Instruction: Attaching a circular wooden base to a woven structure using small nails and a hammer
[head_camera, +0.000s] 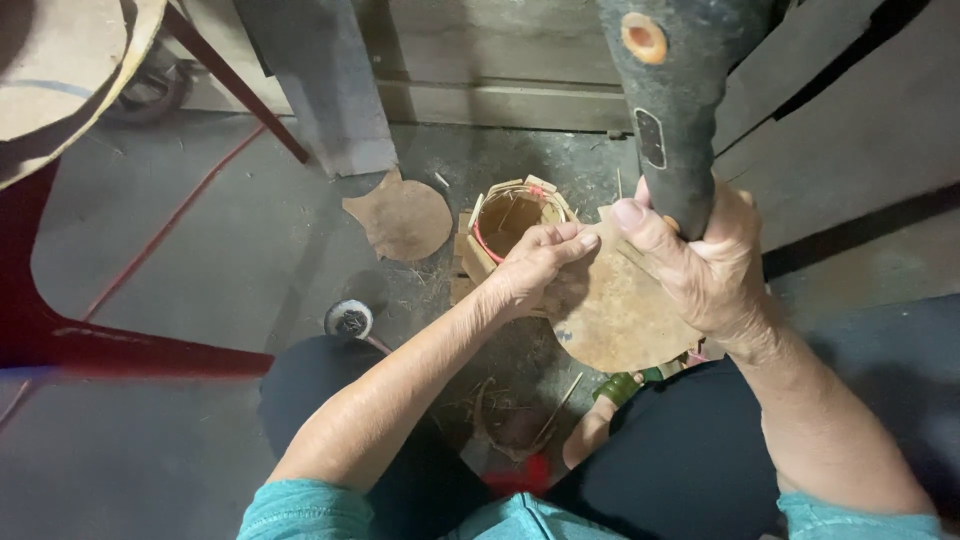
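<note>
A dark wooden mallet (672, 110) is being gripped firmly by the right hand (705, 265) at upper right, while a round board (615, 315) is being pinched steady by the left hand (535, 265) at centre beside the small bamboo basket (512, 215).

A red metal frame (60, 335), small round tin (349, 319) and leaf-shaped sheet (402, 218) on the floor
</note>
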